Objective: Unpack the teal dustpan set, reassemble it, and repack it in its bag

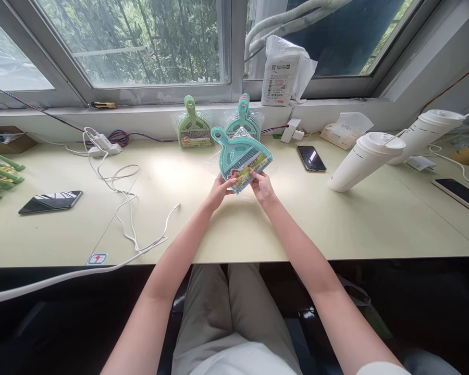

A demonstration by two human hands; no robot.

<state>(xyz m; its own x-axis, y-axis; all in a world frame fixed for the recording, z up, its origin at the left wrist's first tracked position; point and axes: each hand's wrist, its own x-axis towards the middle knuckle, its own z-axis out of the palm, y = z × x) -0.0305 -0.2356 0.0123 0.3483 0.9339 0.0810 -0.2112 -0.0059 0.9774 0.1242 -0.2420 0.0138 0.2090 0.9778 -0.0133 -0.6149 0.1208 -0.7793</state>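
Between my two hands is a teal dustpan and brush set (240, 153) in clear plastic wrap, tilted, with a printed label across its front. My left hand (221, 190) grips its lower left edge, fingers partly over the label. At the lower right, my right hand (262, 186) pinches the wide edge. Behind it, a green wrapped dustpan set (195, 127) leans against the wall under the window. Beside that leans a group of teal dustpan sets (244, 117), partly hidden by the one I hold.
A phone (311, 158), tall white cups (365, 160) and a tissue pack (346, 131) stand or lie to the right. Leftward are another phone (50, 202), white cables (131, 208), a power strip (105, 149) and green pieces (0, 174). A wrapped parcel (283, 75) sits on the sill.
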